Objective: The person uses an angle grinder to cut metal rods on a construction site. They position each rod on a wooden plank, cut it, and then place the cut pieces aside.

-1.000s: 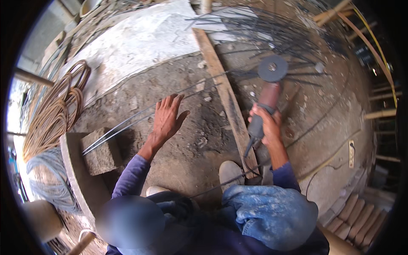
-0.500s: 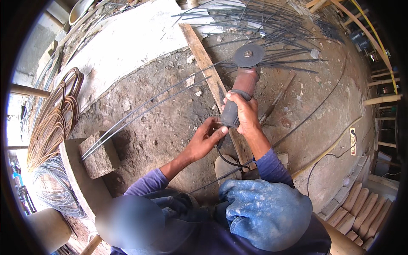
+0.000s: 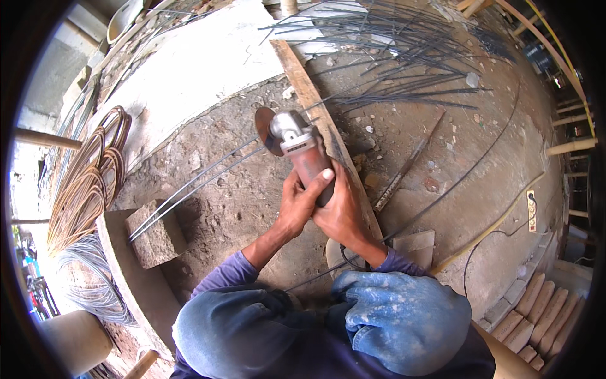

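An angle grinder (image 3: 305, 154) with a reddish body and silver head is gripped between both my hands. My left hand (image 3: 299, 203) wraps the near side of its body, thumb across the top. My right hand (image 3: 343, 205) is closed round the rear of the body. The brown cutting disc (image 3: 266, 131) stands edge-up at the left of the head, close over two thin steel rods (image 3: 208, 174); I cannot tell whether it touches them. The rods lean from a concrete block (image 3: 151, 235) at the left toward a wooden plank (image 3: 309, 95).
Many cut rods (image 3: 404, 57) lie heaped at the far right. Coils of brown rod (image 3: 95, 167) and grey wire (image 3: 95, 278) rest at the left. A white sheet (image 3: 208, 69) covers ground at the back. A power strip (image 3: 531, 211) with a cable lies at the right, above stacked bricks (image 3: 533, 316).
The grinder has swung left and nearer, turning so its disc now stands beside the rods. My left hand has moved from its rear end to a full grip on the body.
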Demonstrator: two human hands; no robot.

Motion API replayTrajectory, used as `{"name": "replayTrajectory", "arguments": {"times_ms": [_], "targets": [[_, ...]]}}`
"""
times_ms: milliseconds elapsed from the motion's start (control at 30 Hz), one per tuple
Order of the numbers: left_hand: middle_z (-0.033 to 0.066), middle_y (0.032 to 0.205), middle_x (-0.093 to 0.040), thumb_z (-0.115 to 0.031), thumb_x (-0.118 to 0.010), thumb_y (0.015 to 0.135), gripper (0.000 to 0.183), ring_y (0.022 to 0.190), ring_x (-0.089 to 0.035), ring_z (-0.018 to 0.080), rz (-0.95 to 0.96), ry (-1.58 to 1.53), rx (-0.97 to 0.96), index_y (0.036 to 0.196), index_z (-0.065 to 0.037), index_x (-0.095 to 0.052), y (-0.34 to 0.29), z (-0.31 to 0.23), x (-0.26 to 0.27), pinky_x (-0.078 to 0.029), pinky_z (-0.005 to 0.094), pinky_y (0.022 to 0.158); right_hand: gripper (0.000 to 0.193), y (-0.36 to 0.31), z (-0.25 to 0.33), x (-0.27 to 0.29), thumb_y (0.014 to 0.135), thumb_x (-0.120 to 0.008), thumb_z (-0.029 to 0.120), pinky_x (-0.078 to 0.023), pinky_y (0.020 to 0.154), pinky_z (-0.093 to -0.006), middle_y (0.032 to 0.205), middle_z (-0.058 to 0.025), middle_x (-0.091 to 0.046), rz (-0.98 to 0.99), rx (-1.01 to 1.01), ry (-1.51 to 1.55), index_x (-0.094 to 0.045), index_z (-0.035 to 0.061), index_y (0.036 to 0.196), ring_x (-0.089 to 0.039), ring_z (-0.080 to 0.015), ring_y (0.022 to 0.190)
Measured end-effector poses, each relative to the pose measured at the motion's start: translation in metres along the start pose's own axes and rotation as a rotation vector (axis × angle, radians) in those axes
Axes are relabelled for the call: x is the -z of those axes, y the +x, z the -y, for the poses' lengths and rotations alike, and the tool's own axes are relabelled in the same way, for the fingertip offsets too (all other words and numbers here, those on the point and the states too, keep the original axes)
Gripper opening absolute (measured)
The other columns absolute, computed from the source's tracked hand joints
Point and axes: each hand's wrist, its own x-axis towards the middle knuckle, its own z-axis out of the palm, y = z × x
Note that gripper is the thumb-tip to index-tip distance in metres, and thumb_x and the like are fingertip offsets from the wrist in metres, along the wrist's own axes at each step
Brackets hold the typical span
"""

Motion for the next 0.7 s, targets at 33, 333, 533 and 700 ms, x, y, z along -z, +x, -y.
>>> {"name": "replayTrajectory", "arguments": {"times_ms": [33,333,533,700], "targets": [[0.0151,0.127,-0.073,-0.046,-0.073,0.106,0.064,0.114,-0.073,0.023,0.004,-0.031,0.047,0.142,0.004,-0.058,0.0,-0.001,0.007,-0.058,0.0384,0.104,0.088,-0.002,0.001,-0.004,0.082,-0.093,0.026,-0.053,0.103,-0.0537,0.135,-0.0266,-0.063,0.006,-0.003,0.073,-0.045,-0.0003,0.15,-0.066,-0.042,0.125],[0.0129,0.139,-0.067,-0.044,-0.069,0.109,0.064,0.131,-0.063,0.0209,0.109,0.06,0.066,0.152,0.001,-0.056,-0.01,-0.005,0.053,-0.049,0.0399,0.115,0.07,-0.015,-0.011,-0.032,0.077,-0.093,0.023,-0.061,0.083,-0.0482,0.102,-0.0226,-0.076,0.19,-0.079,0.257,-0.057,-0.0035,0.132,-0.078,-0.0392,0.094],[0.0122,0.141,-0.065,-0.043,-0.059,0.117,0.059,0.128,-0.061,0.0177,-0.164,-0.094,-0.109,0.155,0.001,-0.051,-0.012,-0.008,0.01,-0.047,0.0371,0.114,0.076,-0.011,0.0,-0.029,0.079,-0.094,0.027,-0.058,0.083,-0.054,0.109,-0.0254,-0.075,0.046,-0.11,0.027,-0.055,-0.003,0.137,-0.077,-0.0455,0.097],[0.0152,0.146,-0.064,-0.053,-0.051,0.117,0.068,0.135,-0.061,0.0244,-0.209,-0.059,-0.067,0.16,0.0,-0.048,-0.01,-0.002,0.009,-0.047,0.0413,0.119,0.074,-0.015,0.002,-0.031,0.082,-0.092,0.025,-0.057,0.087,-0.0545,0.112,-0.0251,-0.074,0.029,-0.083,-0.039,-0.055,-0.0025,0.14,-0.076,-0.0454,0.101]]}}
